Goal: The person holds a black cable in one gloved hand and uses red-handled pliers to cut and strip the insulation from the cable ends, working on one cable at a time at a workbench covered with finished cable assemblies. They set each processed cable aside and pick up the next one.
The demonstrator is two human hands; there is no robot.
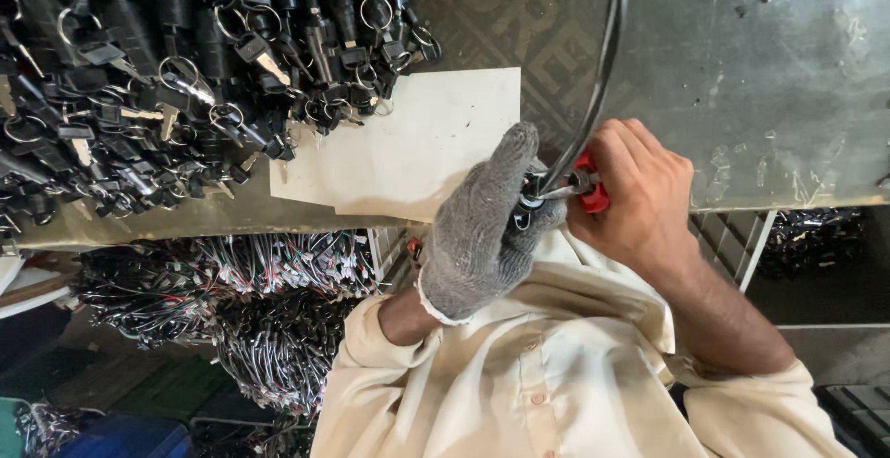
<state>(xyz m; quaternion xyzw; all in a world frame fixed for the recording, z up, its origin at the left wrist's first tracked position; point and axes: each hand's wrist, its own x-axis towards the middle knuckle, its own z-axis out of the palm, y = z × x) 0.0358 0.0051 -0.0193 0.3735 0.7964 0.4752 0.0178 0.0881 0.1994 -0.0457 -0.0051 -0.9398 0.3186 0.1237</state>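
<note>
The left hand (482, 235) — in a grey knit glove — is closed around the end of a black cable (603, 59) at the bench (788, 96) edge. The bare right hand (640, 189) grips red-handled pliers (591, 189) against the cable end — keyed locks (185, 78) are piled nearby.

One white sheet (417, 147), one black cable (603, 59), one red-handled tool (591, 189), one grey glove (482, 235)

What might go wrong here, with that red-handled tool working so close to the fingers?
The right hand is bare and presses the red-handled tool toward the gloved left hand; a slip could jab either. The black cable curves up from the grip and might spring free. The pile of keyed switches lies near the bench edge.
</note>
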